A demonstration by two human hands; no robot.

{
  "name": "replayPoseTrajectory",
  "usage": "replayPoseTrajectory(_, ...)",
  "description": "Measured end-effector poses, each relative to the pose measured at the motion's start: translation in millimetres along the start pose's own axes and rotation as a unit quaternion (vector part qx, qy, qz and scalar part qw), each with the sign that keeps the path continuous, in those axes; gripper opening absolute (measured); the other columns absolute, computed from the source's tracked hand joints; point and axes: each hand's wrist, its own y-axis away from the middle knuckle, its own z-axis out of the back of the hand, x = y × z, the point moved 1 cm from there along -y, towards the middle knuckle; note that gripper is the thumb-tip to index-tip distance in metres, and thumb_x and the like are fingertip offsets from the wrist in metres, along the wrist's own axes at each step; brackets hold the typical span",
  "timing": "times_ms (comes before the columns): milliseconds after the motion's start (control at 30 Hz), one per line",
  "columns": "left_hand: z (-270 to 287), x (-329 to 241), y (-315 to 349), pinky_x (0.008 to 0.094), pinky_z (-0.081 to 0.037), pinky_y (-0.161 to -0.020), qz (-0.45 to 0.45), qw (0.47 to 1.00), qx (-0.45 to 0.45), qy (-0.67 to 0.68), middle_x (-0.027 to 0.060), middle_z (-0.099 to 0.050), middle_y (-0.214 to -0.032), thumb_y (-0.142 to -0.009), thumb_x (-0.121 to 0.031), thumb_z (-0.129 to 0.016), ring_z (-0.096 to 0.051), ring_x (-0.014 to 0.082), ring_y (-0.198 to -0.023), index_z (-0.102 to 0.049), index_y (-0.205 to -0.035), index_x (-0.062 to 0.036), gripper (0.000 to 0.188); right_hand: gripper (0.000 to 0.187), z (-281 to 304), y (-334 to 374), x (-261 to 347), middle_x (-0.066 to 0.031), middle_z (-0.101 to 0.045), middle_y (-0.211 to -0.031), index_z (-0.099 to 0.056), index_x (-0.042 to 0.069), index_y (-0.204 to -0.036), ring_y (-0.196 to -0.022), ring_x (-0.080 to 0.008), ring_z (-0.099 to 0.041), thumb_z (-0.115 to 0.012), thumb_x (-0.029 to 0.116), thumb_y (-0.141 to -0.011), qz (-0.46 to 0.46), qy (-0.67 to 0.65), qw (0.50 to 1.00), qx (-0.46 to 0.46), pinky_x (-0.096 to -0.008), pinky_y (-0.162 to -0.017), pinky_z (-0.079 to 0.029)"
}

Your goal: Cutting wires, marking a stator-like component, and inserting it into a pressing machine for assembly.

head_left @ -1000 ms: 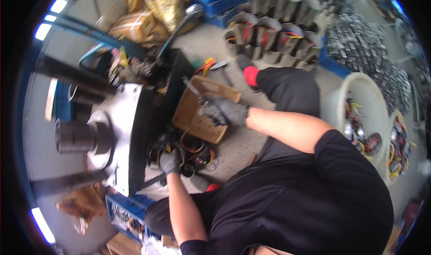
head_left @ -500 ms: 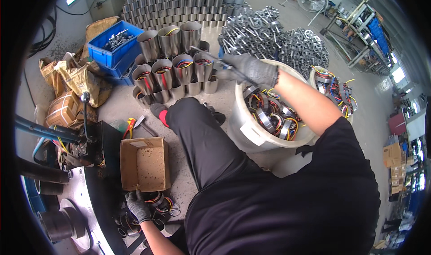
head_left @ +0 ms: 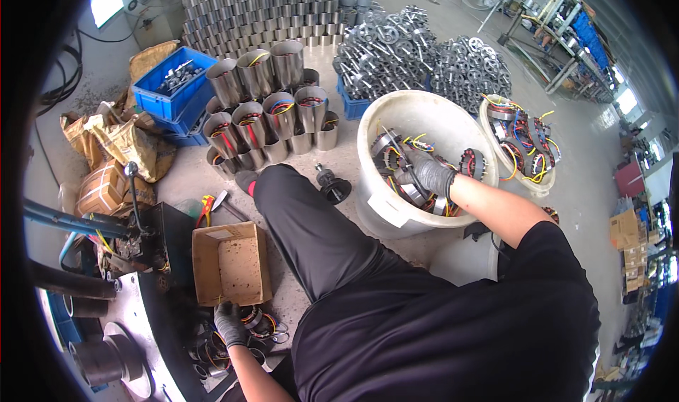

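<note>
My right hand (head_left: 430, 174), in a grey glove, reaches into a large white tub (head_left: 385, 112). Its fingers are closed round a long, thin dark tool (head_left: 409, 160), whose exact kind I cannot make out. Around it in the tub lie several motor stators (head_left: 472, 164) with red, yellow and blue wires. At the lower left my gloved left hand (head_left: 230, 325) is by the near rim of a cardboard box (head_left: 233, 264), fingers drawn together. Whatever they hold is too small to tell. Wired stators (head_left: 258, 323) lie beside that hand.
Steel cylinders (head_left: 281, 115) with wired parts inside stand stacked ahead. A shaft with a dark disc (head_left: 332, 184) stands on the floor. Red-yellow pliers (head_left: 205, 210) and a hammer (head_left: 230, 205) lie beyond the box. A machine (head_left: 141, 331) stands at left; a second tub (head_left: 541, 186) at right.
My right hand has come down from above the tub's far left rim into the tub, with the dark tool in it. My left hand has stayed by the box. The view has shifted slightly.
</note>
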Motion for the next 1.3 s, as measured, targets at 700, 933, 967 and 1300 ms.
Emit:
replayPoseTrajectory(700, 79.4, -202.7, 41.1, 0.0420, -0.051, -0.100, -0.264, 0.930, -0.255, 0.030, 0.0166, -0.063, -0.124, -0.076, 0.002, -0.076, -0.062, 0.0357, -0.116, -0.064, -0.124, -0.0064, 0.050, 0.044, -207.2, 107.4, 316.2, -0.0030, -0.062, -0.113, -0.059, 0.003, -0.126, -0.107, -0.0112, -0.059, -0.074, 0.016, -0.087, 0.310, -0.204, 0.872, 0.318, -0.0274, -0.094, -0.050)
replayPoseTrajectory(933, 103.6, -218.0, 51.1, 0.0482, -0.053, -0.093, -0.417, 0.860, -0.235, -0.178, 0.0127, -0.063, -0.124, -0.063, -0.010, -0.083, -0.063, 0.0369, -0.114, -0.067, -0.117, -0.0142, 0.056, 0.047, -394.1, 68.8, 272.7, -0.0077, -0.064, -0.104, -0.051, 0.003, -0.133, -0.092, -0.0176, -0.067, -0.072, 0.013, -0.091, 0.087, -0.191, 0.819, 0.534, -0.0296, -0.077, -0.056)
replayPoseTrajectory(967, 104.2, -216.9, 54.2, 0.0485, -0.053, -0.092, -0.420, 0.855, -0.224, -0.208, 0.0112, -0.064, -0.122, -0.064, -0.010, -0.081, -0.063, 0.0369, -0.112, -0.069, -0.111, -0.0143, 0.049, 0.047, -410.9, 63.5, 266.2, -0.0088, -0.065, -0.105, -0.050, 0.003, -0.133, -0.091, -0.0167, -0.066, -0.071, 0.013, -0.092, 0.063, -0.216, 0.792, 0.568, -0.0294, -0.076, -0.056)
replayPoseTrajectory(1300, 84.8, -136.4, 34.2, 0.0251, -0.045, -0.057, -0.020, 0.843, -0.177, 0.507, -0.0021, -0.047, -0.062, -0.107, -0.046, -0.053, -0.047, 0.0062, -0.056, -0.061, -0.129, 0.0009, 0.053, 0.049, -505.8, 38.1, 197.8, -0.0055, -0.065, -0.094, -0.053, 0.002, -0.131, -0.089, -0.0157, -0.066, -0.075, 0.014, -0.089, 0.354, 0.195, 0.789, 0.463, -0.0323, -0.083, -0.056)
